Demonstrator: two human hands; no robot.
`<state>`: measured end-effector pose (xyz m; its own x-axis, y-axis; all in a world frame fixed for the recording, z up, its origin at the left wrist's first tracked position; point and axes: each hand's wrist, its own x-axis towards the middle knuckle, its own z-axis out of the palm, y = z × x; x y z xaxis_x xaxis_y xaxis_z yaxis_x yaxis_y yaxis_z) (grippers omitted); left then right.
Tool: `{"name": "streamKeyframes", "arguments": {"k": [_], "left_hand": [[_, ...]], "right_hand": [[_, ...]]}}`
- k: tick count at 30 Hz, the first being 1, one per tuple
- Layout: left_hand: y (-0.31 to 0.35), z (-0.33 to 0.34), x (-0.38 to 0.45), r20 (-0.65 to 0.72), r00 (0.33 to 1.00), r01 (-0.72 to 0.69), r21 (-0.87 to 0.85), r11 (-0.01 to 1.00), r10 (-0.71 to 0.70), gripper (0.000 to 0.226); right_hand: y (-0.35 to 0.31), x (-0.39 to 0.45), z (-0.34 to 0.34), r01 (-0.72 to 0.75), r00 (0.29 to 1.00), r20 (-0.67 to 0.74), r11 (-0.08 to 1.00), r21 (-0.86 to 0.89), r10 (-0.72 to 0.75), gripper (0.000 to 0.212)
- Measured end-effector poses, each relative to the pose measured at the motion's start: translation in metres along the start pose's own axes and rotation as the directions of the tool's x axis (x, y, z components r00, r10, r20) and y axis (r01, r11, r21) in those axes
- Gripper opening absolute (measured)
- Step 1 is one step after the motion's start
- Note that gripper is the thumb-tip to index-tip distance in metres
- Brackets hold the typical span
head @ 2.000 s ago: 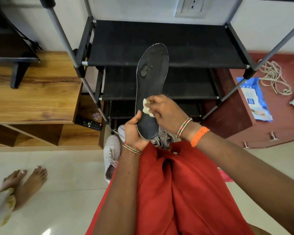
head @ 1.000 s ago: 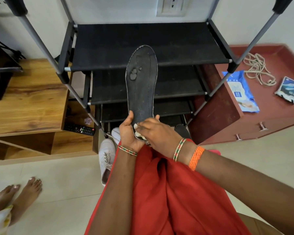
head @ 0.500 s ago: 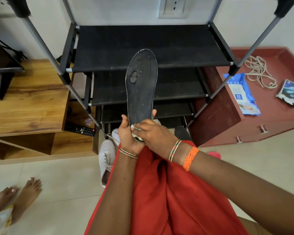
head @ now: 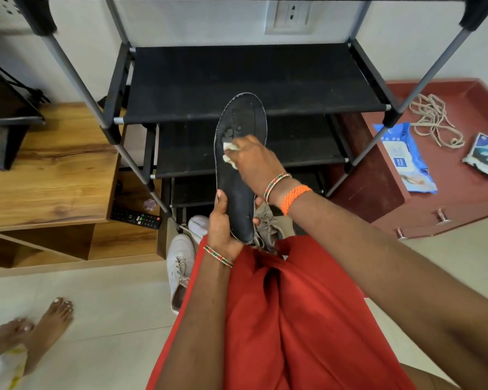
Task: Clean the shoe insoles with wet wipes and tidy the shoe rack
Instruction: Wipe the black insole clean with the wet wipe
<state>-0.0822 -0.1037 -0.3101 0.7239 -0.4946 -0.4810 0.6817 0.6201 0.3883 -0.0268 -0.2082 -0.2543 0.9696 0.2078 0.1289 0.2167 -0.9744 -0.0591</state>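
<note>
Before the black shoe rack: our left hand grips the insole heel, right hand pinches the wet wipe mid-sole; we should brace firmly, wiping toeward over the dark spots.

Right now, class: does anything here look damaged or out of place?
The insole shows dark patches near its toe, beside the wipe, likely wear or damp. A white shoe lies on the floor, off the rack.
</note>
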Motion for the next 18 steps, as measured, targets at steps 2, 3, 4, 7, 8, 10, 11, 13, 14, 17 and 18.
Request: {"name": "streamKeyframes", "arguments": {"k": [2,3,4,7,8,10,11,13,14,17,18], "left_hand": [[0.000,0.000,-0.001,0.007,1.000,-0.010,-0.007,1.000,0.010,0.053],[0.001,0.000,-0.001,0.006,1.000,-0.025,-0.009,1.000,0.025,0.050],[0.001,-0.001,-0.001,0.008,0.999,-0.036,-0.010,0.999,0.036,0.049],[0.001,-0.001,-0.003,0.018,0.999,-0.049,0.001,0.999,0.049,0.046],[0.001,0.000,-0.003,0.017,0.998,-0.054,0.006,0.999,0.053,0.045],[0.000,-0.001,-0.004,0.003,0.998,-0.067,0.020,0.998,0.067,0.044],[0.001,-0.002,-0.005,-0.002,0.997,-0.071,0.022,0.997,0.071,0.045],[0.000,-0.002,-0.005,0.000,0.997,-0.074,0.030,0.997,0.075,0.049],[-0.001,-0.002,-0.005,0.005,0.997,-0.077,0.035,0.996,0.077,0.049],[0.000,0.001,-0.008,0.033,0.996,-0.086,0.025,0.996,0.085,0.043],[0.000,0.002,-0.010,0.049,0.995,-0.083,0.026,0.996,0.081,0.043]], "right_hand": [[0.007,0.007,-0.003,0.004,1.000,-0.004,0.999,-0.039,-0.004,0.039],[0.010,0.010,-0.004,0.019,1.000,-0.008,0.998,-0.061,-0.020,0.040],[0.012,0.011,-0.005,0.039,0.999,-0.012,0.996,-0.084,-0.040,0.041],[0.019,0.017,-0.009,0.066,0.995,-0.071,0.988,-0.143,-0.077,0.037],[0.021,0.021,-0.012,0.061,0.994,-0.086,0.987,-0.146,-0.074,0.033],[0.026,0.027,-0.015,0.057,0.989,-0.124,0.988,-0.147,-0.075,0.025],[0.027,0.030,-0.017,0.055,0.987,-0.142,0.988,-0.144,-0.076,0.024],[0.030,0.035,-0.023,0.047,0.977,-0.198,0.987,-0.155,-0.077,0.022],[0.032,0.037,-0.027,0.027,0.975,-0.214,0.989,-0.143,-0.058,0.022],[0.042,0.046,-0.036,-0.069,0.971,-0.233,0.996,-0.059,0.053,0.026],[0.045,0.048,-0.037,-0.083,0.971,-0.229,0.995,-0.048,0.070,0.027]]}}
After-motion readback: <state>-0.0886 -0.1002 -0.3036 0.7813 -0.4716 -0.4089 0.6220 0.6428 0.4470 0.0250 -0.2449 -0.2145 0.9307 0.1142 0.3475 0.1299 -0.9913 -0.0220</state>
